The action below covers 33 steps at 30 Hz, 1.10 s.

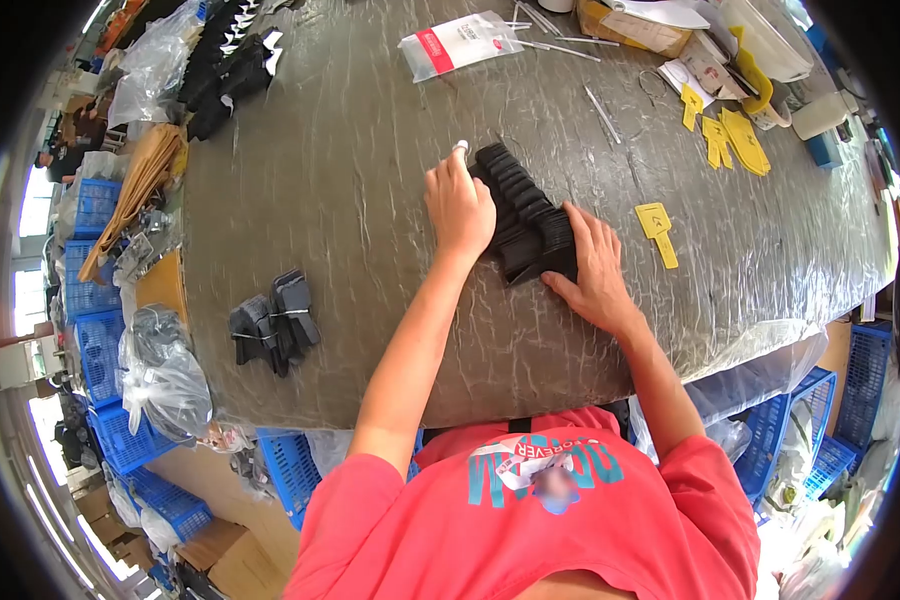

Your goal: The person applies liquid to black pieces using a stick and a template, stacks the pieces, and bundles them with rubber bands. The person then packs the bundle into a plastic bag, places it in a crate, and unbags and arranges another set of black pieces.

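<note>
A stack of folded black fabric pieces [525, 195] lies on the dark table, its rows of folds running diagonally. My right hand [598, 268] grips the near right end of it, fingers on the far side and thumb on the near side. At the stack's left side, my left hand [460, 208] is closed, and a small white tip [461, 146] pokes out above its fingers. What that tip belongs to is hidden in the hand. To the left lies a dark grey and black fabric bundle [274, 322] tied with white string.
Yellow tags [657, 235] lie to the right, several more farther back. A plastic bag [460, 45] and thin white sticks [570, 45] are at the far side. Black pieces [235, 75] sit at the far left. Blue crates [98, 355] stand beside the table.
</note>
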Tool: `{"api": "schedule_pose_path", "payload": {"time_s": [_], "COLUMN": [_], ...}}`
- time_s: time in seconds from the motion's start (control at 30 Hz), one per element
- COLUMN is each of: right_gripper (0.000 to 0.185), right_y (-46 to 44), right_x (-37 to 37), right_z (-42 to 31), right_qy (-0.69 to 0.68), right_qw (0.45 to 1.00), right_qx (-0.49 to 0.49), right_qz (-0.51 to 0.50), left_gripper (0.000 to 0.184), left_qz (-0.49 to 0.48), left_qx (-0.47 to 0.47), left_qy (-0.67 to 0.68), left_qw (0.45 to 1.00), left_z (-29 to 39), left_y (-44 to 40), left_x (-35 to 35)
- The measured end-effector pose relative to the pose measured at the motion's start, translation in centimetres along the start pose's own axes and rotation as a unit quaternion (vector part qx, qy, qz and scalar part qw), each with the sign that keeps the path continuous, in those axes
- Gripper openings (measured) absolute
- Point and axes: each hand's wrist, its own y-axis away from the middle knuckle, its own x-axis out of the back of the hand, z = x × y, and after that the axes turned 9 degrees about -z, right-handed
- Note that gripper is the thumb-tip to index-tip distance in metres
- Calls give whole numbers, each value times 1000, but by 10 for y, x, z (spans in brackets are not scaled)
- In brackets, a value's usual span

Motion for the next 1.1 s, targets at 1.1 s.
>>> {"api": "schedule_pose_path", "payload": {"time_s": [1.1], "right_gripper": [151], "right_y": [-16], "right_x": [11], "right_z": [11], "right_qy": [-63], "right_qw": [991], "right_qx": [55], "right_qz": [-105], "left_gripper": [50], "left_qz": [-11], "left_qx": [-83], "left_qy": [-59], "left_qw": [995], "left_z": [37], "left_y": [43], "left_x": [-23]}}
